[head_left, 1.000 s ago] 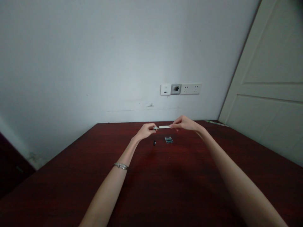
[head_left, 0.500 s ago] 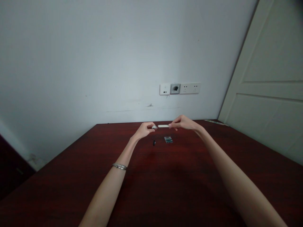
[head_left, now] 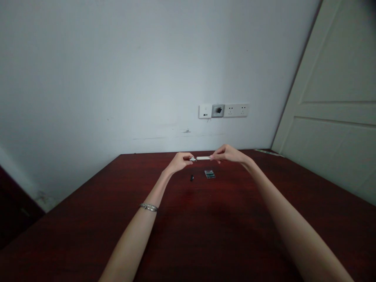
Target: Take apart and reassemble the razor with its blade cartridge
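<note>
My left hand (head_left: 179, 162) pinches a small white-and-dark piece (head_left: 192, 159) whose kind is too small to make out. My right hand (head_left: 227, 153) is closed on one end of a slim white stick (head_left: 203, 158), held level above the table. The stick's free end points left at the small piece; whether the two touch I cannot tell. Below the hands, a small black object (head_left: 192, 178) lies on the table. To its right rests a flat, clear case (head_left: 209, 174) with something dark inside.
The dark red wooden table (head_left: 188, 235) reaches back to a pale wall (head_left: 132, 78). Wall sockets (head_left: 236, 110) and a grey plate with a black plug (head_left: 217, 111) sit above its back edge. A panelled white door (head_left: 335, 94) stands at the right.
Both hands keep their holds and have barely moved. The whole view has shifted very slightly.
</note>
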